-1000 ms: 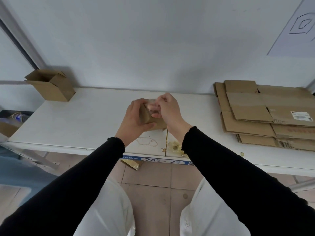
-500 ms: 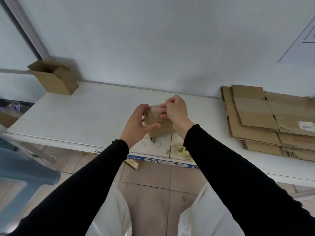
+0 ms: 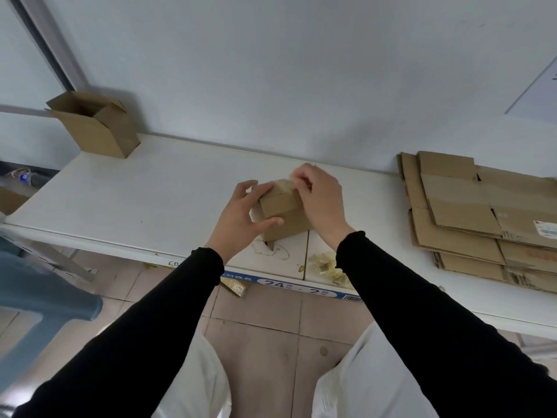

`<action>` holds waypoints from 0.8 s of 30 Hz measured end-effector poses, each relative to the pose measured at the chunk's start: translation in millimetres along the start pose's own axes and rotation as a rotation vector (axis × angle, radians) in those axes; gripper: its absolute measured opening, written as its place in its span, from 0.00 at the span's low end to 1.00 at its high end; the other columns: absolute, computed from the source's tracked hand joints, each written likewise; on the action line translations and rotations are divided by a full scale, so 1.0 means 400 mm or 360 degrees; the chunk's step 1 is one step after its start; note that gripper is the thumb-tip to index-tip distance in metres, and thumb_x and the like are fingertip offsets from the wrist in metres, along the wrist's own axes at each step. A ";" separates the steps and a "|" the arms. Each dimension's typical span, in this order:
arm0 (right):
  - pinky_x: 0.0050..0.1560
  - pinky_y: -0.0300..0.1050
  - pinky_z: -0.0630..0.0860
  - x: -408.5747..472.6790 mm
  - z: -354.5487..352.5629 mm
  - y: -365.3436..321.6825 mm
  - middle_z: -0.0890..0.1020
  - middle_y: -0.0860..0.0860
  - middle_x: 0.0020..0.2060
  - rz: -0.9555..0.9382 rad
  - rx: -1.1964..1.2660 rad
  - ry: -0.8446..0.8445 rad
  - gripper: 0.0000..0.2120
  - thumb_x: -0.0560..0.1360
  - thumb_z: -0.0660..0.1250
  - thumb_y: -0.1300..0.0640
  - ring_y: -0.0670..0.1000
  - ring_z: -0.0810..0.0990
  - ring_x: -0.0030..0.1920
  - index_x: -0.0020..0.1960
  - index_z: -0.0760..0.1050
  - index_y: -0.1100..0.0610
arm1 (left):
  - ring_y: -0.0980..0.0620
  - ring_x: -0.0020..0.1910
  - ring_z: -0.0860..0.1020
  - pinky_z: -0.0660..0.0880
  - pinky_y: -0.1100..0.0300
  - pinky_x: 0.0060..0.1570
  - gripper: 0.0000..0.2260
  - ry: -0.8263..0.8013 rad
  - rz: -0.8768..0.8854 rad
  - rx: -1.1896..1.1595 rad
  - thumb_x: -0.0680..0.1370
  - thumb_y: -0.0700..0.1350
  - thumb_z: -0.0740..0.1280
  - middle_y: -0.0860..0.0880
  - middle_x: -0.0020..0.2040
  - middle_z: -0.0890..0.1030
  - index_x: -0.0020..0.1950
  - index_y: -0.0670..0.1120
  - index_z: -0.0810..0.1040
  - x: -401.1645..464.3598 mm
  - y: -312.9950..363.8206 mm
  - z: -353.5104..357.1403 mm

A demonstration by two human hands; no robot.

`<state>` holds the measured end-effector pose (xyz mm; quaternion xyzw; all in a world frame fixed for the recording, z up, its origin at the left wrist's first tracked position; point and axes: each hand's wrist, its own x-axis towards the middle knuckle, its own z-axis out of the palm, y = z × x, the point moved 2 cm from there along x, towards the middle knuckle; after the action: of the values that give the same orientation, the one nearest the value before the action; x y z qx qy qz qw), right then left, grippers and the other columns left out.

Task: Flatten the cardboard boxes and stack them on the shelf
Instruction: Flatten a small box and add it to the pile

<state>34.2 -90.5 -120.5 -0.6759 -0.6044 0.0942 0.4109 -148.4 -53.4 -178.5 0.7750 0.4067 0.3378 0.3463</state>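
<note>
A small brown cardboard box (image 3: 281,208) sits at the middle of the white shelf (image 3: 156,203), with clear tape across its top. My left hand (image 3: 241,220) grips the box from the left, thumb along its front face. My right hand (image 3: 319,202) pinches the tape at the box's top far edge. A stack of flattened cardboard boxes (image 3: 470,218) lies on the right of the shelf. An open upright cardboard box (image 3: 93,126) stands at the shelf's far left against the wall.
Crumpled bits of peeled tape (image 3: 327,265) lie near the shelf's front edge under my right forearm. A blue plastic stool (image 3: 39,297) stands on the tiled floor at lower left. The wall runs right behind the shelf.
The box has come down from in front of me to rest on the shelf. My right hand's fingers have shifted to the tape at the box's far top edge.
</note>
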 end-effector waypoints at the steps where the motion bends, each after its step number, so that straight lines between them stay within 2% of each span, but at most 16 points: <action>1: 0.50 0.43 0.74 -0.005 0.008 0.000 0.83 0.44 0.45 -0.0117 -0.0179 -0.0066 0.10 0.81 0.60 0.58 0.46 0.77 0.49 0.50 0.80 0.50 | 0.59 0.65 0.69 0.71 0.59 0.65 0.32 0.0001 0.0010 0.0038 0.73 0.56 0.77 0.58 0.72 0.65 0.75 0.61 0.70 0.000 0.001 -0.001; 3: 0.53 0.43 0.71 -0.015 0.021 0.014 0.82 0.46 0.50 -0.0269 -0.0421 -0.0165 0.11 0.81 0.60 0.55 0.49 0.72 0.55 0.54 0.82 0.51 | 0.59 0.65 0.68 0.71 0.61 0.65 0.32 -0.0010 0.0042 0.0078 0.74 0.55 0.75 0.57 0.70 0.66 0.77 0.60 0.68 -0.001 0.005 0.000; 5: 0.54 0.42 0.70 -0.022 0.024 0.026 0.79 0.47 0.54 -0.0324 -0.0502 -0.0196 0.11 0.80 0.64 0.49 0.50 0.69 0.58 0.55 0.81 0.53 | 0.59 0.66 0.68 0.69 0.64 0.66 0.34 -0.0017 0.0057 0.0089 0.75 0.55 0.74 0.56 0.68 0.68 0.78 0.59 0.65 -0.002 0.006 0.003; 7: 0.52 0.42 0.70 -0.023 0.024 0.026 0.76 0.47 0.51 -0.0306 -0.0495 -0.0185 0.10 0.79 0.66 0.46 0.49 0.69 0.56 0.50 0.79 0.53 | 0.57 0.67 0.68 0.69 0.61 0.68 0.33 -0.0022 0.0061 0.0125 0.75 0.56 0.74 0.54 0.68 0.68 0.78 0.58 0.66 0.000 0.004 0.007; 9: 0.48 0.44 0.71 -0.023 0.029 0.010 0.76 0.45 0.44 -0.0270 -0.0481 -0.0149 0.08 0.80 0.65 0.52 0.48 0.70 0.49 0.43 0.74 0.52 | 0.54 0.68 0.67 0.68 0.57 0.69 0.33 -0.0030 0.0060 0.0187 0.75 0.57 0.73 0.53 0.69 0.67 0.78 0.57 0.66 0.001 0.001 0.009; 11: 0.45 0.44 0.72 -0.010 0.022 0.010 0.78 0.45 0.38 0.0007 -0.0146 -0.0048 0.09 0.80 0.63 0.58 0.47 0.74 0.43 0.40 0.73 0.53 | 0.54 0.69 0.66 0.67 0.55 0.71 0.32 -0.0048 0.0044 0.0207 0.75 0.58 0.73 0.52 0.70 0.66 0.78 0.58 0.67 0.002 -0.002 0.003; 13: 0.42 0.41 0.74 0.014 -0.007 0.045 0.80 0.46 0.36 0.0498 0.0570 0.0214 0.08 0.79 0.63 0.62 0.46 0.77 0.37 0.43 0.76 0.54 | 0.55 0.69 0.65 0.66 0.56 0.72 0.32 -0.0084 0.0021 0.0200 0.76 0.57 0.73 0.53 0.70 0.65 0.78 0.59 0.67 0.002 -0.004 -0.008; 15: 0.37 0.42 0.75 0.024 -0.042 0.085 0.81 0.51 0.35 0.0952 0.1280 0.0475 0.04 0.81 0.62 0.65 0.47 0.76 0.32 0.52 0.74 0.58 | 0.56 0.69 0.65 0.65 0.56 0.73 0.32 -0.0099 -0.0014 0.0176 0.76 0.57 0.73 0.54 0.70 0.65 0.78 0.60 0.66 0.004 -0.006 -0.017; 16: 0.35 0.41 0.75 0.025 -0.053 0.104 0.80 0.53 0.35 0.1083 0.1426 0.0521 0.06 0.81 0.61 0.65 0.48 0.76 0.31 0.57 0.71 0.58 | 0.56 0.69 0.65 0.65 0.56 0.73 0.32 -0.0105 -0.0026 0.0164 0.76 0.57 0.73 0.54 0.70 0.65 0.78 0.60 0.66 0.006 -0.007 -0.020; 18: 0.35 0.40 0.74 0.019 -0.062 0.121 0.80 0.53 0.35 0.1029 0.1206 0.0411 0.07 0.82 0.58 0.65 0.47 0.75 0.32 0.57 0.69 0.56 | 0.55 0.70 0.65 0.65 0.55 0.73 0.31 -0.0122 -0.0011 0.0169 0.76 0.57 0.73 0.54 0.71 0.65 0.78 0.60 0.66 0.007 -0.004 -0.019; 22: 0.39 0.39 0.70 0.001 -0.054 0.101 0.77 0.47 0.36 0.0446 0.0426 0.0189 0.11 0.83 0.56 0.60 0.45 0.73 0.35 0.44 0.72 0.52 | 0.55 0.73 0.63 0.63 0.55 0.74 0.30 -0.0137 -0.0002 0.0166 0.76 0.56 0.73 0.54 0.76 0.62 0.77 0.62 0.67 0.012 0.003 -0.016; 24: 0.41 0.40 0.68 -0.005 -0.052 0.089 0.76 0.47 0.40 0.0220 -0.0010 0.0098 0.12 0.85 0.54 0.56 0.46 0.73 0.41 0.44 0.71 0.52 | 0.56 0.73 0.63 0.63 0.57 0.73 0.30 -0.0133 0.0001 0.0170 0.76 0.56 0.73 0.54 0.75 0.62 0.77 0.61 0.67 0.013 0.004 -0.016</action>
<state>72.8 -99.1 -131.7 -0.7199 -0.5437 0.0997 0.4198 -150.8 -48.0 -172.3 0.8059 0.4091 0.2829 0.3211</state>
